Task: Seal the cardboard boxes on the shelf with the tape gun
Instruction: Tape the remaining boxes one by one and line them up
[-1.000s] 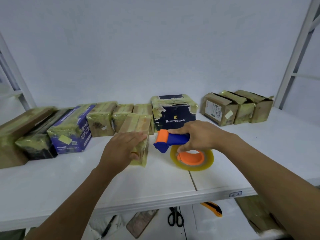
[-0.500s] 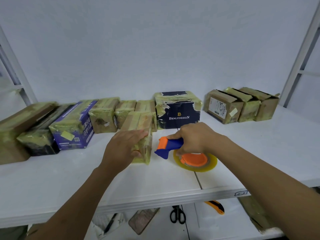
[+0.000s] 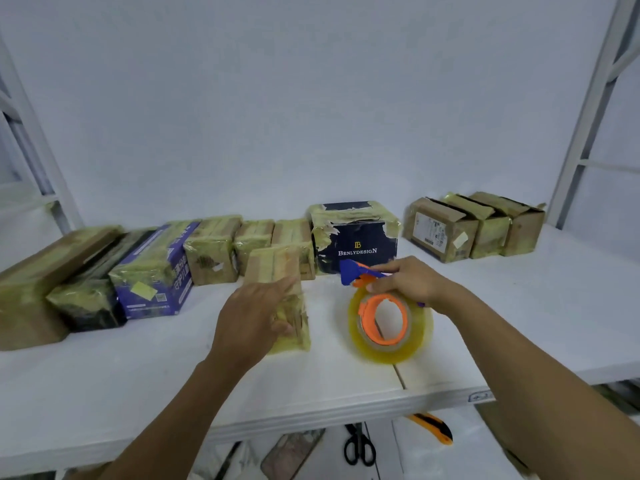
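A small tape-wrapped cardboard box (image 3: 273, 268) stands in front of the row on the white shelf (image 3: 138, 368). My left hand (image 3: 254, 315) lies against its near left side, fingers fairly straight. My right hand (image 3: 412, 282) grips the blue and orange tape gun (image 3: 356, 271), tilted up, with its yellowish tape roll (image 3: 389, 329) facing me just right of the box. A dark blue Benlydesign box (image 3: 356, 239) stands behind the gun.
Several taped boxes (image 3: 211, 251) line the back left, among them a purple one (image 3: 156, 271). Three brown boxes (image 3: 474, 226) stand at the back right. Below the shelf lie scissors (image 3: 358, 448) and an orange utility knife (image 3: 434, 426). Shelf uprights (image 3: 588, 109) stand at both sides.
My right hand has lifted and tilted the tape gun, so the roll now stands up facing me instead of lying flat. My left hand stays on the small box.
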